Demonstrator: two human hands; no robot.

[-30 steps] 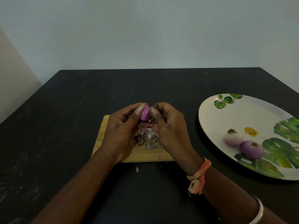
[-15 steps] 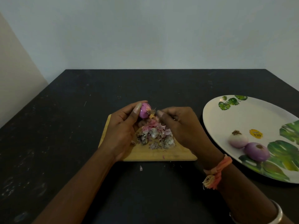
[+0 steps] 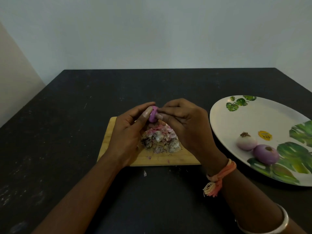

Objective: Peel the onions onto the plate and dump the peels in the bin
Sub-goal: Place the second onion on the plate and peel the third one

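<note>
A dark, speckled worktop (image 3: 67, 132) carries a pale wooden board (image 3: 168, 159) near its middle, a plain light wall (image 3: 152, 31) rises beyond its far edge, and a beige surface (image 3: 13, 73), perhaps another wall, stands at far left.

bare table (image 3: 84, 132) left, plate (image 3: 236, 129) blocking right, cutting board (image 3: 108, 149) centre

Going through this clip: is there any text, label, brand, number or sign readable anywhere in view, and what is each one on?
Yellow sticker stuck on the plate: a few dark printed marks, possibly digits, too small and blurred to read.
No writing shows anywhere else, neither on the cutting board nor on the onion being peeled.
</note>
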